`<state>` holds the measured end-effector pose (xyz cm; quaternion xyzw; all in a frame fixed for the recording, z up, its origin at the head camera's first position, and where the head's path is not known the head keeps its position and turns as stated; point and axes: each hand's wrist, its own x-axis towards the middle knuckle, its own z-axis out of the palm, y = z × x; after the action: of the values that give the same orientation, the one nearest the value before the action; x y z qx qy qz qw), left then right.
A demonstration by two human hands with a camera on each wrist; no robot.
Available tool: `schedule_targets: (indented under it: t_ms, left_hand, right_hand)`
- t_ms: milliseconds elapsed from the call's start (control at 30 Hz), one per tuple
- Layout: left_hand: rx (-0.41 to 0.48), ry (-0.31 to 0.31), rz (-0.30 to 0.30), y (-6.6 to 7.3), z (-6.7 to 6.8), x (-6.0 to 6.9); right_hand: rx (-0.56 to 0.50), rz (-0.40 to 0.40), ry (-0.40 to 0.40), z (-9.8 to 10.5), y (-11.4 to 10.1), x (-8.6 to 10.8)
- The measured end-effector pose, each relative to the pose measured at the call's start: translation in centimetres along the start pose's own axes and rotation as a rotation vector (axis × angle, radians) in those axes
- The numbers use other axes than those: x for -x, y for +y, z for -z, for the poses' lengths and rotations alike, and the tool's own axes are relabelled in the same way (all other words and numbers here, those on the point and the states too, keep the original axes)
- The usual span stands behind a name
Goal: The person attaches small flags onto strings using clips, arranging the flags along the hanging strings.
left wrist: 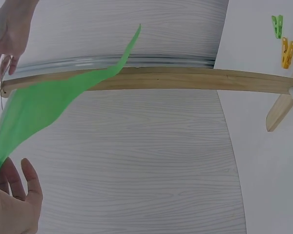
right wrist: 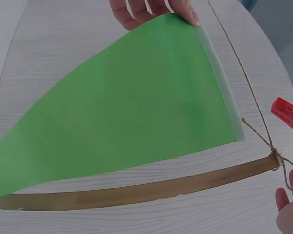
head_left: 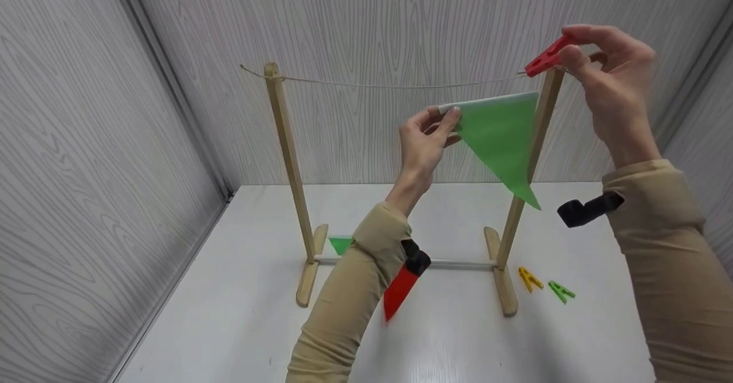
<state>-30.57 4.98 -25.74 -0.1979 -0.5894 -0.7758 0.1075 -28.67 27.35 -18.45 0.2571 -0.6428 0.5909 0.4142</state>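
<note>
My left hand (head_left: 425, 139) pinches the upper left corner of a green pennant (head_left: 501, 137) between thumb and fingers. The pennant has a pale strip along its top edge and hangs point down, below the string (head_left: 389, 86). Up at the right post's top, my right hand (head_left: 618, 74) pinches a red clothespin (head_left: 550, 56) by its handle end. In the right wrist view that clothespin (right wrist: 287, 113) is apart from both pennant and string. The string is knotted round the post (right wrist: 136, 193) and sags between two wooden posts.
A yellow clothespin (head_left: 530, 279) and a green clothespin (head_left: 561, 291) lie on the white table (head_left: 458, 337) right of the stand. Behind my left forearm, a red pennant (head_left: 399, 292) and another green pennant (head_left: 340, 244) show partly. A pale bar (head_left: 461, 263) joins the stand's feet.
</note>
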Motion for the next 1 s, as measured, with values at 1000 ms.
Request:
schedule_targets:
  t_ms: [1000]
  left_hand:
    - [-0.035,0.034,-0.059,1.4,-1.6,-1.5]
  right_hand:
    - [0.134,-0.243,-0.095,0.5,-0.3,-2.2]
